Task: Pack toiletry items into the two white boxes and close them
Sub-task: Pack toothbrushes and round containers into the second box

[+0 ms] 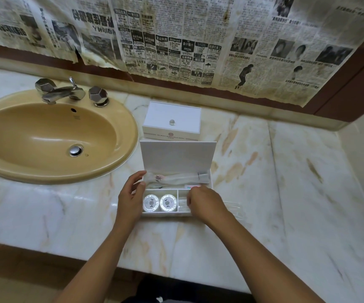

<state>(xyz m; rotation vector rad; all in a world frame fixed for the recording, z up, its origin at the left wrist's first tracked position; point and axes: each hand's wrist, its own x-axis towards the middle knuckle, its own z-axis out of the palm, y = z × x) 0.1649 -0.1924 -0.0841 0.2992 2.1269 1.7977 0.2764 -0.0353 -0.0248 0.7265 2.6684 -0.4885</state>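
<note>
An open white box (146,213) sits on the counter in front of me, its lid (177,157) standing upright behind it. A clear wrapped toothbrush packet (176,178) lies in the long rear compartment. Two round wrapped soaps (159,202) fill the front left compartment. My left hand (130,194) is at the box's left end, with thumb and forefinger pinching the end of the toothbrush packet. My right hand (204,203) is curled over the front right compartment and grips a clear plastic packet (234,207) that sticks out to the right. The second white box (172,119), with a clear knob, stands closed behind.
A tan oval sink (52,136) with a chrome tap (60,91) is set into the marble counter (286,182) at the left. Old newspaper covers the wall behind. The counter's front edge runs just below my forearms.
</note>
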